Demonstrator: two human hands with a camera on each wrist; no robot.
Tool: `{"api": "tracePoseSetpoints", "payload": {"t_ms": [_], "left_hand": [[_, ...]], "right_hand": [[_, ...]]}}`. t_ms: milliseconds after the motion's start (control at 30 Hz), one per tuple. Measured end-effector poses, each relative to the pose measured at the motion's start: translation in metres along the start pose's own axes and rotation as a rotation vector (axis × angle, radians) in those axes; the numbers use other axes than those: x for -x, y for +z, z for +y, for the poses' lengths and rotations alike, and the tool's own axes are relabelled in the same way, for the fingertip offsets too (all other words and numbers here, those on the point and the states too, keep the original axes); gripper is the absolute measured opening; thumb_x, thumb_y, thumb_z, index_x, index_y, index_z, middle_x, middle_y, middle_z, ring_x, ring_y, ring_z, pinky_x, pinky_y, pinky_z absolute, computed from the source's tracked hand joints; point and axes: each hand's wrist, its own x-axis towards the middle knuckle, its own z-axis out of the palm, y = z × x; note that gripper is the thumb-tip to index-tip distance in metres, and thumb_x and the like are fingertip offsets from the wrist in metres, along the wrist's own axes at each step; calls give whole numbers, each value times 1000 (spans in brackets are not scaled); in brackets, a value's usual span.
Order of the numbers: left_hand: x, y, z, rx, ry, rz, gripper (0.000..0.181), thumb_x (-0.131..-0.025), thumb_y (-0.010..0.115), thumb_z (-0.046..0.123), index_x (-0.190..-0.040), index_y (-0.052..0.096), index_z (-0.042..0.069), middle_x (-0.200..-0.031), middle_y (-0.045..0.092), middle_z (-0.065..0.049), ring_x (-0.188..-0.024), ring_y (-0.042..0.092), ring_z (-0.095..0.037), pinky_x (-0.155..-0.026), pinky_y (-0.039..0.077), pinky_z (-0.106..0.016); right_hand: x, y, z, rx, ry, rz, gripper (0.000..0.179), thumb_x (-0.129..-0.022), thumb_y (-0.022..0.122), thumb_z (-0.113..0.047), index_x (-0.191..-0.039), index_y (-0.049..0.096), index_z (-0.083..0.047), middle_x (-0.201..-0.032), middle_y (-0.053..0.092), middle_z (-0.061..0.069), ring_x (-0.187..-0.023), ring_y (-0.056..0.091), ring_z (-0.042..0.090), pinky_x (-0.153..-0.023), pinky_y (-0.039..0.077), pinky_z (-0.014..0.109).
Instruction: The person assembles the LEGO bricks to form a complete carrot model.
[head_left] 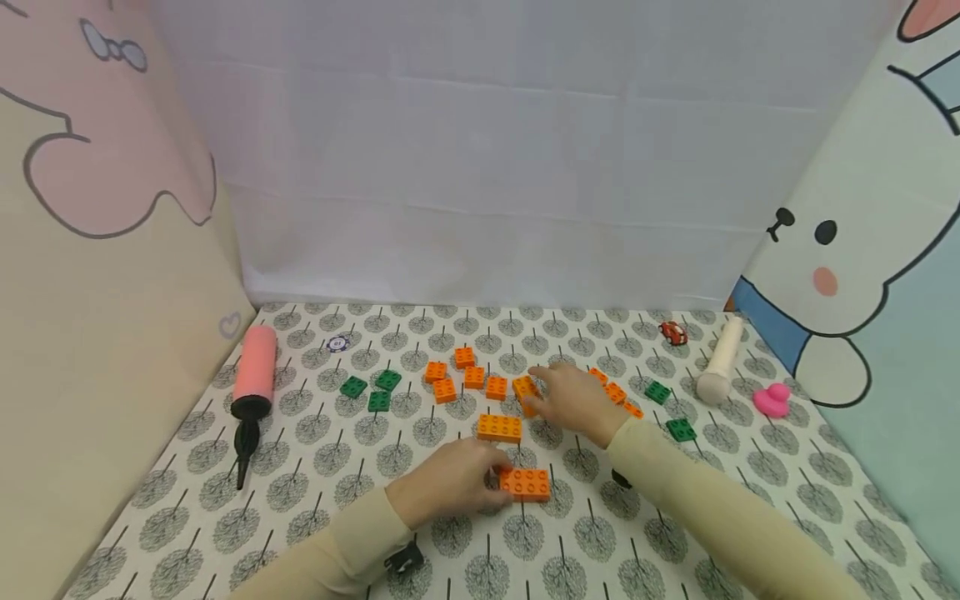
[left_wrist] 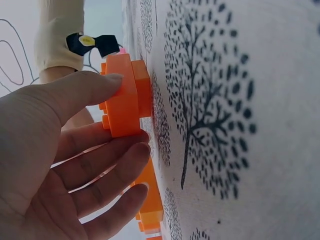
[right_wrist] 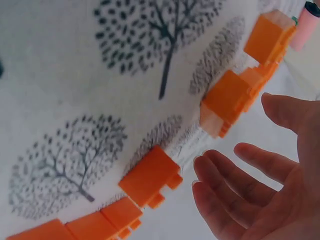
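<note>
In the head view my left hand [head_left: 455, 481] is at the left end of a long orange toy brick [head_left: 525, 485] near the table's front. Its thumb and index finger pinch that brick [left_wrist: 122, 95] in the left wrist view, while the other fingers are spread. My right hand [head_left: 573, 400] reaches over an orange brick [head_left: 527, 393] farther back. In the right wrist view the right hand [right_wrist: 255, 185] has its thumb and fingers apart, with nothing between them, beside several orange bricks [right_wrist: 150, 176]. Another long orange brick [head_left: 498, 428] lies between the hands.
Small orange bricks [head_left: 473, 377] are scattered behind the hands. Green bricks lie left [head_left: 378, 401] and right [head_left: 681, 429]. A pink pump [head_left: 256, 367] stands out at left, near a poker chip [head_left: 338, 343]. Toward the right are a white cylinder [head_left: 722, 360], pink duck [head_left: 772, 401] and red toy car [head_left: 672, 333].
</note>
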Motion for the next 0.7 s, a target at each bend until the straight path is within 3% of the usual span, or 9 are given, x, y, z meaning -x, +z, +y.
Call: {"api": "tracePoseSetpoints", "payload": {"t_ms": [133,367,567,700], "left_hand": [[0,0,0,-27,8,2,35,-84,77,40,-112,74,19,-103,73,11,-86,62,-1,-80,53,-21],[-2,-2,2,-44,9,-3,34,-85,77,41,-112,74,20,-105,73,10,-87,63,-1,-81,53,-22],[-2,-2,3,-50,9,-4,36,-85,76,41,-114,74,20,-107,73,9,-92,65,-4,-85,54,-24],[0,-2,1,-44,10,-4,35,-85,77,41,-113,74,20,-104,73,10,-86,63,-1,-80,53,-22]], "right_hand": [[-7,8,-3,10,9,-18,52,-93,67,-43,-129,64,-4,-104,70,12,-80,63,21,-63,56,36],[-9,9,-4,-35,26,-11,51,-93,68,-37,-128,63,-1,-116,69,17,-96,67,29,-83,58,45],[-5,4,-5,-76,60,0,46,-92,67,-30,-130,63,-4,-118,69,16,-75,62,18,-66,56,36],[8,-5,-6,-71,55,38,44,-93,67,-31,-131,64,-9,-116,70,14,-71,57,14,-57,49,29]]}}
